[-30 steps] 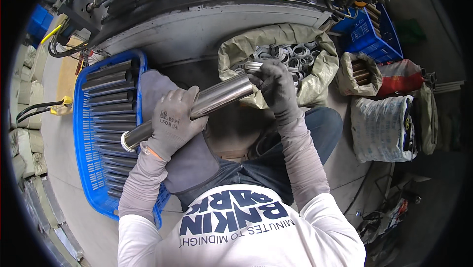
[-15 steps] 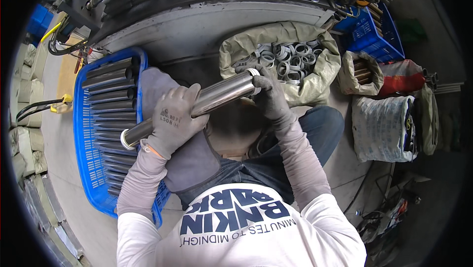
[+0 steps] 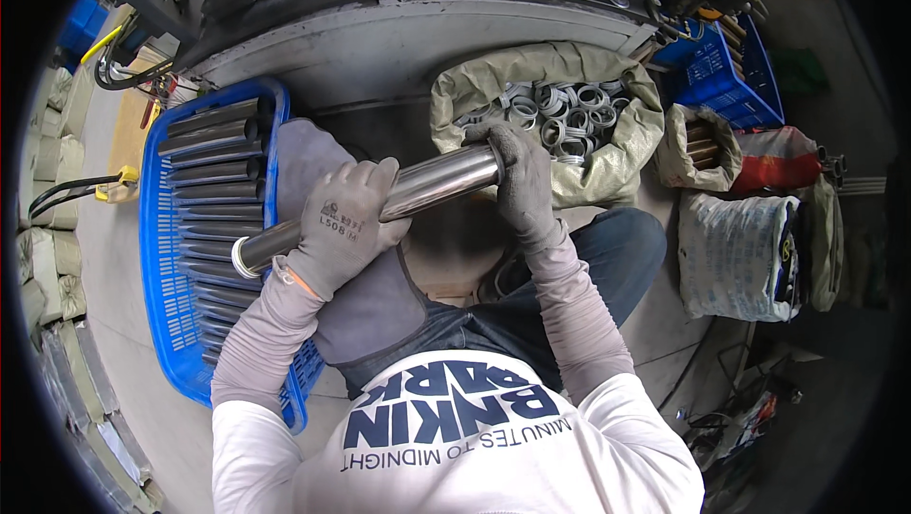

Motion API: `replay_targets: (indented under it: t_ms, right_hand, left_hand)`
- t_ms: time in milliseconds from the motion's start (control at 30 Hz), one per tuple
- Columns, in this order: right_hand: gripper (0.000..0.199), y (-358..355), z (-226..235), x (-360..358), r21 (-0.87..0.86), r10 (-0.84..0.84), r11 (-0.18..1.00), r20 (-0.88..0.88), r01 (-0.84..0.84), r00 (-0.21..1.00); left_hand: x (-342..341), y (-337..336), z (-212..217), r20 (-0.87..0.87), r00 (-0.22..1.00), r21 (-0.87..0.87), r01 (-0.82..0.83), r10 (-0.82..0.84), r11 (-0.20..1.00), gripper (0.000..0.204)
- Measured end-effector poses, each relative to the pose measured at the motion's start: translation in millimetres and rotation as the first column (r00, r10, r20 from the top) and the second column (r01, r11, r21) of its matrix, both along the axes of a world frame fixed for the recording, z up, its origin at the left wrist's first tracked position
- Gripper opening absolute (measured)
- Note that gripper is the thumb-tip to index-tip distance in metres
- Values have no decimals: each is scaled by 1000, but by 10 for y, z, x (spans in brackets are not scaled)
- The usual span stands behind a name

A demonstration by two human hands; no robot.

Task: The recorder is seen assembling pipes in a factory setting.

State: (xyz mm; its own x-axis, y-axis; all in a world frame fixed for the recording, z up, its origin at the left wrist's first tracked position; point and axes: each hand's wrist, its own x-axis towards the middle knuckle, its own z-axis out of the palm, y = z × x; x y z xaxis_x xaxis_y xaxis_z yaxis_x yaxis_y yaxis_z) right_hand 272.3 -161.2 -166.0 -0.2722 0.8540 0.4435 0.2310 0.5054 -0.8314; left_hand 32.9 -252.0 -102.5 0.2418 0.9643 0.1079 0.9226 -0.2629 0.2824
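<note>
A shiny metal tube (image 3: 438, 184) lies slantwise in front of me, its right end farther away and higher in view. My left hand (image 3: 343, 224), in a grey glove, is wrapped round the tube left of its middle. At the tube's lower left end sits a pale ring (image 3: 243, 258). My right hand (image 3: 524, 180), gloved too, is closed over the upper right end, with the palm against it and the fingers curled round the rim. That end's edge is hidden by the glove. Just beyond this hand stands an open woven sack (image 3: 607, 182) of loose metal rings (image 3: 574, 123).
At my left a blue plastic basket (image 3: 150, 229) holds several dark tubes (image 3: 216, 193). A machine bench (image 3: 408, 44) runs across the far side. To the right are a blue crate (image 3: 716, 77), a small sack of brownish tubes (image 3: 669, 158) and a white woven bag (image 3: 731, 253).
My right hand has shifted from fingering the pale ring at the tube's right end to covering that end with its palm. The left hand keeps its hold.
</note>
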Motion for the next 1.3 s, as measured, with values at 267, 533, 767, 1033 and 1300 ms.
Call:
replay_targets:
  t_ms: [267, 533, 767, 1033, 1300]
  right_hand:
    - [36, -108, -141, -105, -299, -15, 954, -83, -11, 996]
    - [28, 242, -670, 223, -196, -196, 966, -133, 168, 972]
    - [36, 345, -237, -102, -514, -44, 836, -414, -194, 909]
    - [45, 1331, -1227, 436, -90, -97, 872, 932, 482, 350]
    - [35, 1209, -1273, 546, -54, -121, 922, 900, 383, 418]
  left_hand:
    - [21, 63, 6, -108, 993, -125, 28, -42, 992, 64]
    - [256, -407, 132, 658, 753, 11, 15, -19, 1000, 34]
    - [-481, 197, -452, 938, -273, 136, -283, -216, 949, 49]
    - [-187, 350, 1294, 757, 542, -114, -440, 364, 891, 48]
    - [-404, 1072, 632, -250, 961, 373, -14, 115, 928, 67]
